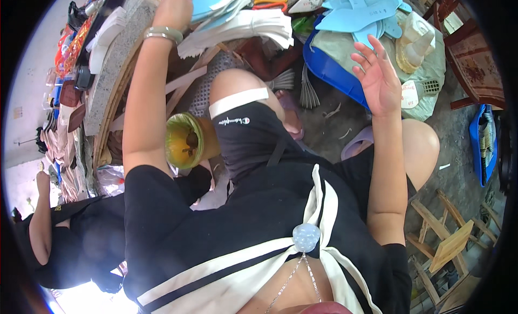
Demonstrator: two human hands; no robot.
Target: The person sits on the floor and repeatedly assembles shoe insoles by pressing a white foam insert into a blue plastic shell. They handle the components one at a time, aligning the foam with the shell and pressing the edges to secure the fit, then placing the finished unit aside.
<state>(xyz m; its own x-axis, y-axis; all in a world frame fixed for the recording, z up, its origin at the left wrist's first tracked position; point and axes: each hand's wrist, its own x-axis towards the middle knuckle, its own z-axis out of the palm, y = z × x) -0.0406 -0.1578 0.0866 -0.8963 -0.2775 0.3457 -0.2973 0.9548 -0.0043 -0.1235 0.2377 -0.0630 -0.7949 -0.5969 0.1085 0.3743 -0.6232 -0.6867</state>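
On my feed the biggest thing is a co-worker in black point(94, 235), off to the left. Next comes pale sacking point(335, 46), spread over a blue tray point(334, 79) beyond the person's right knee, then the grey slab surface point(116, 76) running away along the left. A wooden stool point(452, 246) stands low on the right.

The stack of white strips point(240, 30) lies ahead of the left knee, its long axis roughly left to right, the right end slightly farther away and fanned. On the sacking, a pile of light-blue cut pieces point(359, 17) lies crisscrossed: one points left and right, another away from the person. The yellow-green lined bucket point(183, 141) sits beside the left thigh.

A stack of light-blue sheets point(216, 9) overlaps the white strips, its long axis slanting from near left to far right. I see the right hand point(379, 79) raised just short of the pile, fingers spread and holding nothing. The left hand point(174, 9) is right beside the blue sheets; its fingers are out of sight, so I can't tell whether they pinch anything. Smallest are the orange-handled scissors point(270, 3), just right of those sheets.
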